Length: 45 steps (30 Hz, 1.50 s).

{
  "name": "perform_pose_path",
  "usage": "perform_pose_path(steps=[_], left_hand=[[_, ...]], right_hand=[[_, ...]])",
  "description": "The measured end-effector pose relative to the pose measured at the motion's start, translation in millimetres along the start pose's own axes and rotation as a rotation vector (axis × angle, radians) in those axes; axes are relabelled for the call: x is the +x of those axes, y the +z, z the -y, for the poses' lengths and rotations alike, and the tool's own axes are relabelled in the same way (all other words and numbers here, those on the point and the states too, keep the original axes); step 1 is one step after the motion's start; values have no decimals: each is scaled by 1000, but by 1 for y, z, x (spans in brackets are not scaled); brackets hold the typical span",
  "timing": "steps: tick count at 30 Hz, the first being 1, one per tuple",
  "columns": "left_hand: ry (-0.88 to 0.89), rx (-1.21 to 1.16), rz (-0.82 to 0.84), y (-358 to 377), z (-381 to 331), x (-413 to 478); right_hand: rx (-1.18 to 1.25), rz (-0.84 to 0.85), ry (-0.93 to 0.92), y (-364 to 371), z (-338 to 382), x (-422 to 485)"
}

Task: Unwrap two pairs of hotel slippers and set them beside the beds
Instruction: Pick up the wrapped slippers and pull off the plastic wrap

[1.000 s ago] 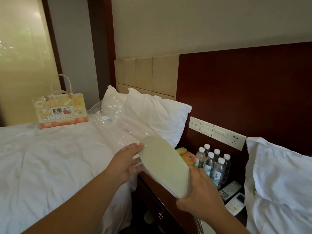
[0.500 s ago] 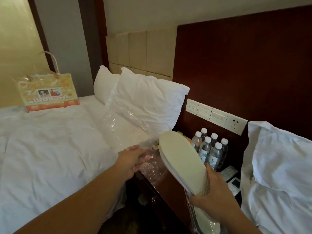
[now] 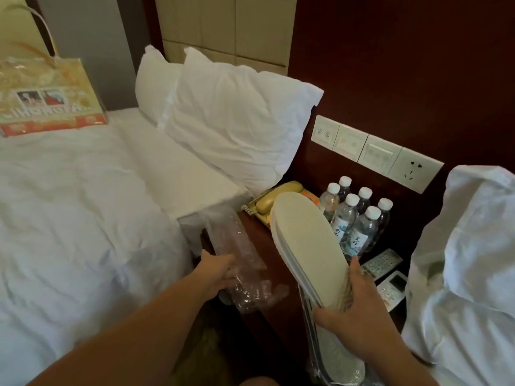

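My right hand [image 3: 359, 310] grips the heel end of a flat pair of pale hotel slippers [image 3: 306, 246], soles up, held tilted above the dark wooden nightstand [image 3: 267, 263]. My left hand [image 3: 220, 271] holds the empty clear plastic wrapper [image 3: 239, 257] at the nightstand's left edge, next to the left bed [image 3: 83, 218]. Below my right hand a second pair of slippers [image 3: 340, 358], still inside clear plastic, hangs or leans near the nightstand's front.
On the nightstand stand several water bottles [image 3: 356, 218], a yellow telephone [image 3: 273, 201] and two remote controls [image 3: 387, 271]. Wall switches and a socket [image 3: 376, 154] sit above. White pillows [image 3: 237, 121] top the left bed; a gift bag [image 3: 47, 98] rests on it. The right bed's pillow [image 3: 473, 260] is close.
The wrapper has come off the slippers: my left hand pulled it down to the nightstand's edge while my right hand kept the bare pair. The view tipped downward.
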<state>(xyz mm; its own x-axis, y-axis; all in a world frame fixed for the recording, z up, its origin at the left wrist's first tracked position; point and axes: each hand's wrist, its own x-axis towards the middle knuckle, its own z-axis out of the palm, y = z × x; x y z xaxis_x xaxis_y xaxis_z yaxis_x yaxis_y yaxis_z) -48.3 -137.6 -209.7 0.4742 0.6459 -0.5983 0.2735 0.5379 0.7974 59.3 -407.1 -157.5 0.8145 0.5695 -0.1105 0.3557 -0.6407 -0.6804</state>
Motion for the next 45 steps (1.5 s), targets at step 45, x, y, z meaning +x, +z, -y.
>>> perform_pose_path(steps=[45], left_hand=[[522, 18, 234, -20, -36, -125]], right_hand=[[629, -153, 5, -8, 101, -33]])
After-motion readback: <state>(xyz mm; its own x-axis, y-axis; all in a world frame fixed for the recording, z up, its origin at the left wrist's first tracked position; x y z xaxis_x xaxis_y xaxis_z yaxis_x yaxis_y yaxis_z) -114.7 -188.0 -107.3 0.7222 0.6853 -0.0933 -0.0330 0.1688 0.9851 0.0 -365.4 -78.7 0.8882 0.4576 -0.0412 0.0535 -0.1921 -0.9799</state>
